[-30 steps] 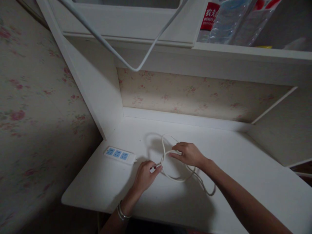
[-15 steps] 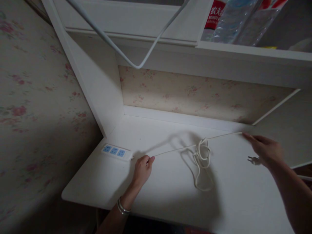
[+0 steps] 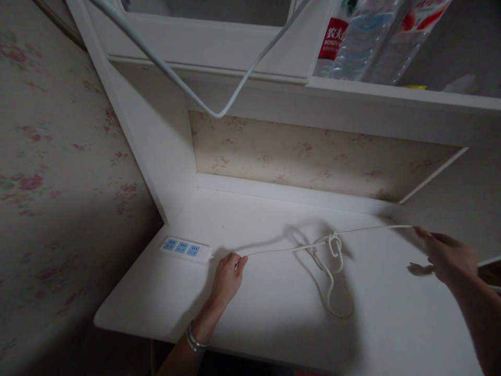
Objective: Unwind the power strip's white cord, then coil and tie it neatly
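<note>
A thin cream power cord [image 3: 332,284] runs between my two hands, with a loose knot and a hanging loop toward its right half. My left hand [image 3: 228,274] pinches the cord close to the white power strip [image 3: 201,254], which has blue sockets and lies on the desk. Over at the right, my right hand [image 3: 450,256] grips the cord and holds that stretch nearly straight. Beside its fingers hangs the plug [image 3: 420,269], a little blurred. A metal bracelet [image 3: 194,338] circles my left wrist.
The white desk [image 3: 258,313] has a rounded left corner. Above it, a shelf [image 3: 403,90] carries several plastic bottles [image 3: 360,42]. A bent white tube [image 3: 219,114] hangs in front. Flowered wallpaper [image 3: 58,209] covers the left wall.
My right hand has moved to the right, drawing the cord along. The tangle has become smaller, and its lower loop has swung right and lengthened. My left hand stays nearly in place.
</note>
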Motion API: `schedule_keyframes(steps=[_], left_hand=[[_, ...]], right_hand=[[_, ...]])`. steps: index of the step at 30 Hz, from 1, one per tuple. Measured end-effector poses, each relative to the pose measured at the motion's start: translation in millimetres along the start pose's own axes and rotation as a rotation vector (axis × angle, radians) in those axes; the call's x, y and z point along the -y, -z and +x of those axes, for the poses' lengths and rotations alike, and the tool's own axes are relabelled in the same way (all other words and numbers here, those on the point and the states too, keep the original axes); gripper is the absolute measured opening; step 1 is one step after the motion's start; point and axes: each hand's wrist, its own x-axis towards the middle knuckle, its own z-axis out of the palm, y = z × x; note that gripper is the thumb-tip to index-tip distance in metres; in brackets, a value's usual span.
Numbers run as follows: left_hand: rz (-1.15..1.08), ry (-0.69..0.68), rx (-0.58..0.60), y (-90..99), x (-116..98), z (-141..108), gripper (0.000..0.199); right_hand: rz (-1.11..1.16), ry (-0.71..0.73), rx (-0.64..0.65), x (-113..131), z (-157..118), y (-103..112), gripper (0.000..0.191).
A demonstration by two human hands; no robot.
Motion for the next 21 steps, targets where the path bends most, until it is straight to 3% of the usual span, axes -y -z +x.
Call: schedule_keyframes(steps=[3,6,8,10,12,14,18,21], left_hand=[[0.028,-0.052,0.02,2.1,-4.1,-2.7,0.027],[0.031,-0.048,0.027,2.5,-9.3,-3.5,0.023],[0.023,-0.028,0.028,1.0,-11.4,-2.8,0.021],[0.011,-0.004,0.022,-2.3,-11.8,-1.0,0.022],[-0.013,0.025,0.009,-7.0,-10.7,2.6,0.023],[-0.062,0.057,-0.01,-12.6,-9.1,8.1,0.025],[-0.153,0.09,-0.026,-24.3,-8.6,21.9,0.025],[-0.199,0.108,-0.002,-31.0,-11.6,29.7,0.025]], right_hand=[[0.408,-0.241,0.117,17.3,-17.1,7.7,0.067],[0.622,-0.239,0.256,36.5,-44.3,11.7,0.042],[0.646,-0.238,0.381,44.9,-64.0,12.6,0.025],[0.623,-0.167,0.542,49.1,-82.1,12.0,0.022],[0.502,0.0,0.649,50.7,-97.2,9.7,0.025],[0.252,0.225,0.643,52.8,-109.7,6.5,0.028],[-0.399,0.547,0.391,68.9,-129.5,3.3,0.033],[-0.558,0.603,0.286,94.9,-140.6,3.6,0.045]])
